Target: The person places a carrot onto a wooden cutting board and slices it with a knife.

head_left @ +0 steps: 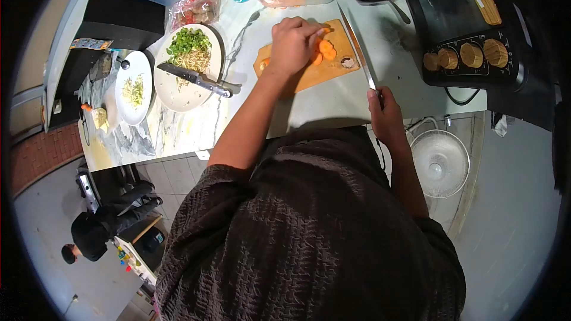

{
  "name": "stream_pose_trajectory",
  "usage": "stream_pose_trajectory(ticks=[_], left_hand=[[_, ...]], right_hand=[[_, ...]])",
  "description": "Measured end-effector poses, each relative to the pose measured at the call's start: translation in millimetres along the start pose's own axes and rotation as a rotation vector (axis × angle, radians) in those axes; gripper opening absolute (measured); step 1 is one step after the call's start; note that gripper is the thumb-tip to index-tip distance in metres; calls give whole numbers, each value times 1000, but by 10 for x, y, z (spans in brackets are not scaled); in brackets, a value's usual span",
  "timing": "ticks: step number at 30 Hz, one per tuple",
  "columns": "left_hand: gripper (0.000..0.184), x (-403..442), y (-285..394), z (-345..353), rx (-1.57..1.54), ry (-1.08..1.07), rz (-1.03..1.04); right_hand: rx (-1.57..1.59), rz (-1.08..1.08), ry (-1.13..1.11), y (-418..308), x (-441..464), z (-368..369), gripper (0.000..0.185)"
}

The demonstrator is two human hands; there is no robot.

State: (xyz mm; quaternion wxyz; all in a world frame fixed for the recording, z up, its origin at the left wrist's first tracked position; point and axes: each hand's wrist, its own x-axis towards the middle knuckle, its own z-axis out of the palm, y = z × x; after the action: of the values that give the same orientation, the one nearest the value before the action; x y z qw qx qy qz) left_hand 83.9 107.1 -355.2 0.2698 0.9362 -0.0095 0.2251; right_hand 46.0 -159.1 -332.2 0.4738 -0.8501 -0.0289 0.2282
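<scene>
My left hand [291,46] is over the wooden cutting board [297,86], its fingers pinched together at an orange carrot piece [326,29] near the far edge. Several round carrot slices [327,49] lie on the board beside it, and a small pale, dark-edged bit [347,62] rests near the right corner. In my right hand [386,114] is the handle of a long knife [361,53], whose blade points away from me along the right side of the board. Part of the board is hidden under my left hand and wrist.
On the left, a round plate [169,98] holds chopped greens, sprouts and another knife [193,77]; an oval plate [122,110] sits beyond. A plastic container [291,0] of shredded vegetables stands behind the board. An oven [470,59] is right, a fan [439,163] below. A person [95,235] is lower left.
</scene>
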Motion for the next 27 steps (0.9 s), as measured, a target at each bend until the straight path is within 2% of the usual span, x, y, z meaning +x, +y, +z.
stream_pose_trajectory(ticks=[2,4,7,11,13,14,16,19,20,21,23,25,27], left_hand=[[17,-6,20,50,41,-51,47],[21,-7,61,43,83,-102,91],[28,-80,60,-119,-14,-41,14],[29,-318,-243,-527,-131,-103,-176],[30,-490,-329,-713,-240,-116,-395],[30,-556,-291,-783,-238,-116,-401],[33,-656,-222,-896,-59,-179,-225],[37,-739,-177,-833,31,-164,-198],[40,-761,-131,-839,-121,-183,-368],[40,-797,-145,-839,-115,-179,-375],[40,-844,-124,-868,-154,0,-365],[39,-935,-134,-954,-171,5,-456],[37,-1062,-203,-1008,-278,64,-565]], right_hand=[[-16,14,-1,-6,3,-22,40],[22,-38,34,-14,3,-22,31],[-8,-43,38,-19,16,-23,32],[-23,-30,4,-20,44,28,32],[-39,-43,-52,-102,27,76,30],[-39,-41,-58,-107,35,118,30],[-70,-74,-135,-133,64,209,28],[-112,-37,-244,-296,64,297,34],[-114,-42,-254,-363,65,323,34],[-132,-33,-295,-426,66,348,34],[-152,-23,-343,-460,70,417,35],[-178,-121,-382,-451,100,513,37],[-192,-101,-430,-504,124,605,39]])
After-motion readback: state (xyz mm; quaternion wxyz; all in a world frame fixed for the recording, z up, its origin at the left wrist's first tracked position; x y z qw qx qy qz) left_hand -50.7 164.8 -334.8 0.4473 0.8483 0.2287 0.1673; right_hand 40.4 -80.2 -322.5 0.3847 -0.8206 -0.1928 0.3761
